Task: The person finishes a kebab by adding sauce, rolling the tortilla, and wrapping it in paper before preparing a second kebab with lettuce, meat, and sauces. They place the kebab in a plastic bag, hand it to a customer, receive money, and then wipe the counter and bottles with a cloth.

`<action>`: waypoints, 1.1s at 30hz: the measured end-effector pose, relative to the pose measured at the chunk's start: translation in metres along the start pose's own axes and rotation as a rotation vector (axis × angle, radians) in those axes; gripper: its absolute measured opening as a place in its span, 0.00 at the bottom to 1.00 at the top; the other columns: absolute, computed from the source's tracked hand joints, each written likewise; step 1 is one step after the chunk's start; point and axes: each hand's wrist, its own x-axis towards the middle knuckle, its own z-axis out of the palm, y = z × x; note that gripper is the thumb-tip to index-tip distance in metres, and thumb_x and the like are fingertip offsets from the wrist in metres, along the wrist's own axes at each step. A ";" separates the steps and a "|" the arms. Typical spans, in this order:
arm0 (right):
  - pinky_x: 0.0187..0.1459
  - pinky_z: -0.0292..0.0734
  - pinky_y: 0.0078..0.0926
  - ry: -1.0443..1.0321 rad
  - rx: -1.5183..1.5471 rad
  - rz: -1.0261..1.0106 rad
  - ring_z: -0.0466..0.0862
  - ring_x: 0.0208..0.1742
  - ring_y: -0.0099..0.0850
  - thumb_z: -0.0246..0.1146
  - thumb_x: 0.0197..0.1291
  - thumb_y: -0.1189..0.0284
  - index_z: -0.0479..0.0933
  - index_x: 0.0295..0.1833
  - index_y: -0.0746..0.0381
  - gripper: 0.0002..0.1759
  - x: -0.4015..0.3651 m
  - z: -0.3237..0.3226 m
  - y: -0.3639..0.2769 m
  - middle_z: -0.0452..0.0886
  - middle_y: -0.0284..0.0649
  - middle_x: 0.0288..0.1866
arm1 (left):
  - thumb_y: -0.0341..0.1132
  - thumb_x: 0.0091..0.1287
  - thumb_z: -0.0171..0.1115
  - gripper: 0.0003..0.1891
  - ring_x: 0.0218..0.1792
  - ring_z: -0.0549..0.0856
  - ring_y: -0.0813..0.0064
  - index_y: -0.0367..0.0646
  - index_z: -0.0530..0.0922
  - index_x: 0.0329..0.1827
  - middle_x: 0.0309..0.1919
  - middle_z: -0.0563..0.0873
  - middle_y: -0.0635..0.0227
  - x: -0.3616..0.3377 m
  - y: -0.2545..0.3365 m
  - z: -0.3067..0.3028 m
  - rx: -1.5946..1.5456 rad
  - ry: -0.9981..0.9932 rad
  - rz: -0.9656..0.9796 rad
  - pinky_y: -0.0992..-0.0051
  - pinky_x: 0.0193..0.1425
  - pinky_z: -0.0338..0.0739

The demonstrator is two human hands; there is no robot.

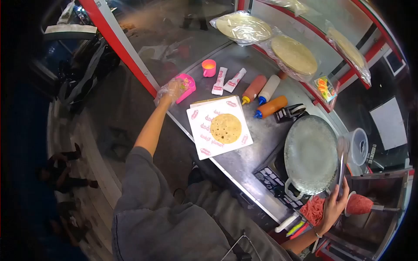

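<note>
The gloved left hand (172, 90) is reaching to the pink tub (186, 86) at the edge of the worktop (261, 145), though I cannot tell whether its fingers (178, 85) are gripping, while the right hand (333, 204) is clenching a spatula (342, 158) upright beside the pan (310, 154), keeping it handy.

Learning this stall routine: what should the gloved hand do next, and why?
Probably carry a pinch from the pink tub to the flatbread: the gloved left hand is at the tub, and the flatbread lies bare on the printed paper.
</note>
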 end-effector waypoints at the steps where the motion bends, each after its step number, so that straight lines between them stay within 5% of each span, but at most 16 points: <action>1: 0.30 0.64 0.14 -0.087 0.178 0.099 0.70 0.31 0.15 0.55 0.74 0.76 0.71 0.68 0.67 0.19 -0.004 0.012 -0.037 0.79 0.36 0.53 | 0.42 0.68 0.64 0.17 0.57 0.83 0.50 0.44 0.83 0.55 0.56 0.83 0.47 0.005 -0.010 0.014 -0.008 -0.005 0.005 0.57 0.61 0.78; 3: 0.27 0.60 0.12 -0.154 0.326 0.144 0.67 0.27 0.12 0.56 0.73 0.77 0.71 0.68 0.65 0.20 -0.014 0.050 -0.065 0.79 0.34 0.54 | 0.42 0.68 0.63 0.18 0.58 0.82 0.50 0.45 0.82 0.57 0.59 0.81 0.47 0.020 -0.030 0.039 0.016 -0.030 0.152 0.58 0.65 0.77; 4: 0.23 0.53 0.13 -0.156 0.279 0.086 0.63 0.22 0.11 0.58 0.74 0.72 0.71 0.71 0.61 0.22 -0.019 0.073 -0.082 0.68 0.23 0.25 | 0.42 0.68 0.63 0.18 0.58 0.82 0.50 0.45 0.82 0.57 0.59 0.81 0.47 0.030 -0.042 0.050 0.009 -0.034 0.165 0.58 0.65 0.77; 5: 0.29 0.64 0.14 -0.193 0.281 0.152 0.70 0.29 0.13 0.57 0.72 0.77 0.72 0.68 0.66 0.20 -0.025 0.091 -0.104 0.79 0.34 0.53 | 0.41 0.66 0.64 0.18 0.58 0.83 0.51 0.44 0.82 0.56 0.58 0.82 0.48 0.040 -0.054 0.061 -0.018 -0.075 0.420 0.58 0.64 0.78; 6: 0.30 0.66 0.14 -0.236 0.303 0.162 0.71 0.31 0.14 0.58 0.72 0.77 0.72 0.68 0.66 0.20 -0.030 0.109 -0.123 0.79 0.33 0.52 | 0.39 0.65 0.66 0.17 0.57 0.83 0.52 0.44 0.83 0.55 0.57 0.83 0.50 0.050 -0.065 0.068 -0.048 -0.114 0.674 0.59 0.64 0.78; 7: 0.31 0.67 0.14 -0.277 0.323 0.172 0.71 0.32 0.15 0.58 0.71 0.77 0.72 0.67 0.66 0.20 -0.034 0.129 -0.137 0.78 0.33 0.51 | 0.39 0.65 0.66 0.17 0.57 0.83 0.52 0.44 0.83 0.55 0.57 0.83 0.50 0.052 -0.061 0.056 -0.058 -0.119 0.689 0.59 0.64 0.78; 9: 0.34 0.69 0.15 -0.308 0.338 0.127 0.73 0.34 0.16 0.59 0.70 0.78 0.73 0.66 0.67 0.20 -0.041 0.170 -0.153 0.77 0.33 0.48 | 0.36 0.63 0.66 0.14 0.56 0.83 0.54 0.46 0.85 0.52 0.52 0.85 0.55 0.036 -0.045 0.017 -0.259 -0.539 0.247 0.58 0.62 0.77; 14: 0.33 0.70 0.17 -0.355 0.245 0.182 0.72 0.32 0.17 0.61 0.69 0.78 0.74 0.65 0.66 0.20 -0.053 0.222 -0.203 0.74 0.33 0.43 | 0.33 0.59 0.70 0.14 0.55 0.84 0.54 0.45 0.85 0.49 0.51 0.84 0.54 0.043 -0.047 -0.013 -0.164 -0.359 0.484 0.59 0.59 0.78; 16: 0.27 0.64 0.14 -0.312 0.298 0.205 0.69 0.27 0.13 0.60 0.70 0.76 0.73 0.67 0.64 0.21 -0.060 0.244 -0.200 0.73 0.27 0.31 | 0.33 0.59 0.69 0.16 0.55 0.84 0.52 0.45 0.85 0.51 0.54 0.83 0.52 0.040 -0.047 -0.011 -0.225 -0.301 0.450 0.58 0.59 0.79; 17: 0.31 0.70 0.19 -0.316 0.273 0.238 0.73 0.29 0.19 0.61 0.69 0.76 0.75 0.63 0.67 0.18 -0.066 0.262 -0.190 0.75 0.36 0.42 | 0.33 0.59 0.69 0.16 0.55 0.84 0.52 0.45 0.85 0.51 0.54 0.83 0.52 0.045 -0.055 0.003 -0.234 -0.312 0.460 0.58 0.59 0.79; 20: 0.31 0.72 0.21 -0.379 0.184 0.195 0.76 0.29 0.21 0.62 0.68 0.75 0.75 0.63 0.66 0.19 -0.083 0.299 -0.173 0.78 0.39 0.44 | 0.34 0.59 0.69 0.19 0.57 0.83 0.51 0.46 0.84 0.55 0.58 0.81 0.52 0.057 -0.072 0.040 -0.243 -0.372 0.507 0.58 0.60 0.79; 23: 0.30 0.73 0.22 -0.401 0.166 0.200 0.77 0.29 0.23 0.62 0.67 0.76 0.75 0.63 0.66 0.20 -0.095 0.303 -0.173 0.78 0.41 0.45 | 0.34 0.63 0.63 0.23 0.56 0.84 0.51 0.40 0.78 0.63 0.57 0.81 0.48 0.059 -0.062 0.002 0.123 -0.609 0.587 0.55 0.59 0.80; 26: 0.32 0.73 0.24 -0.334 0.238 0.285 0.76 0.28 0.23 0.62 0.66 0.78 0.75 0.63 0.66 0.19 -0.103 0.297 -0.179 0.78 0.40 0.47 | 0.30 0.62 0.62 0.20 0.51 0.86 0.51 0.39 0.81 0.58 0.51 0.84 0.48 0.045 -0.058 -0.016 -0.109 -0.348 0.513 0.54 0.56 0.81; 28: 0.32 0.74 0.24 -0.332 0.204 0.293 0.75 0.28 0.23 0.62 0.66 0.78 0.76 0.63 0.66 0.20 -0.107 0.298 -0.174 0.78 0.40 0.47 | 0.30 0.60 0.63 0.17 0.46 0.88 0.51 0.41 0.84 0.53 0.39 0.88 0.51 0.048 -0.073 0.023 -0.137 -0.049 0.891 0.55 0.53 0.82; 31: 0.32 0.74 0.24 -0.318 0.186 0.273 0.75 0.29 0.23 0.63 0.66 0.78 0.76 0.63 0.65 0.20 -0.114 0.304 -0.169 0.78 0.40 0.47 | 0.31 0.56 0.69 0.15 0.42 0.88 0.51 0.39 0.86 0.46 0.39 0.88 0.51 0.061 -0.071 0.030 -0.023 -0.372 0.621 0.60 0.49 0.83; 33: 0.32 0.74 0.24 -0.301 0.207 0.253 0.75 0.29 0.23 0.63 0.65 0.78 0.76 0.63 0.64 0.20 -0.115 0.305 -0.171 0.78 0.40 0.47 | 0.31 0.55 0.70 0.14 0.42 0.89 0.52 0.39 0.87 0.44 0.40 0.88 0.51 0.062 -0.073 0.004 -0.234 -0.346 0.595 0.60 0.49 0.83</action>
